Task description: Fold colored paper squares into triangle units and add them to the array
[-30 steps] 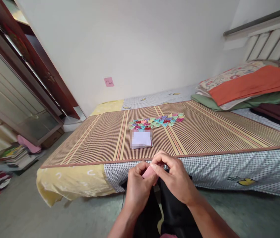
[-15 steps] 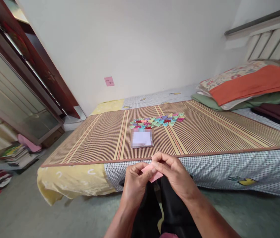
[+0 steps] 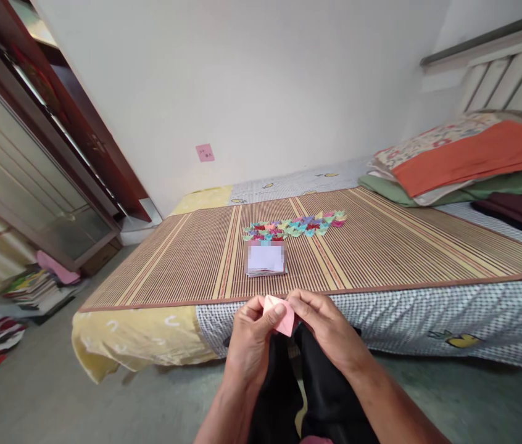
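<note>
Between my hands, above my lap and just in front of the bed's edge, is a small folded piece of pink paper (image 3: 284, 320). My left hand (image 3: 254, 336) pinches it with the thumb lying across its face. At the paper's right corner, the thumb and forefinger of my right hand (image 3: 323, 324) are closed on it. Beyond them, on the striped mat (image 3: 196, 259), lies a stack of paper (image 3: 265, 258), partly blurred out. Behind that stack, several small folded paper pieces (image 3: 307, 226) in many colours lie in rows.
The mat covers a bed with a yellow and checked sheet (image 3: 140, 333). Folded bedding and a pillow (image 3: 474, 157) lie at the right, beside dark cloth (image 3: 520, 213). A pink note (image 3: 205, 153) is on the wall. Books (image 3: 29, 287) are piled on the floor at left.
The pink paper has been turned so that more of its face shows, with a pointed lower edge. My left thumb has shifted across it, and my right fingers have moved slightly down.
</note>
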Tool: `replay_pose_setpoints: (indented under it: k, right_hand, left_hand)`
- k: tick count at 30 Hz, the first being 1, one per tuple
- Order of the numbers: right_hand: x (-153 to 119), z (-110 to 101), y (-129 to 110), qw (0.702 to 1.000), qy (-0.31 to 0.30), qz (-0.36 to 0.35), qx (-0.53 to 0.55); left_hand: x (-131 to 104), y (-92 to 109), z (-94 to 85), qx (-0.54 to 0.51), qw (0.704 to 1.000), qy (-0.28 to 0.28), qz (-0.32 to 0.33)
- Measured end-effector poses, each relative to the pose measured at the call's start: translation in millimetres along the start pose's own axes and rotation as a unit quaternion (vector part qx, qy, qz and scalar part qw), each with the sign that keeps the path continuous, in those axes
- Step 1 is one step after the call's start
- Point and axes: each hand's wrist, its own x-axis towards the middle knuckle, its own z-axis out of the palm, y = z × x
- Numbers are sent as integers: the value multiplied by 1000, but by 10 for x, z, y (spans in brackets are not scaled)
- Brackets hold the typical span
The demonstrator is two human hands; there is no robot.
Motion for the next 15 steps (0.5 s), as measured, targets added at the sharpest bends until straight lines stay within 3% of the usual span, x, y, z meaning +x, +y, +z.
replay_pose_setpoints:
  k: [7, 11, 15]
  right_hand:
    - [-37, 119, 10, 995, 9, -30, -99]
    - [-72, 98, 35, 991, 14, -38, -125]
    - [-79, 19, 50, 996, -19, -14, -89]
  left_hand:
    - [32, -80, -18, -4, 996, 57, 73]
    - [50, -71, -51, -4, 999, 32, 33]
    - [52, -43, -134, 70, 996, 20, 59]
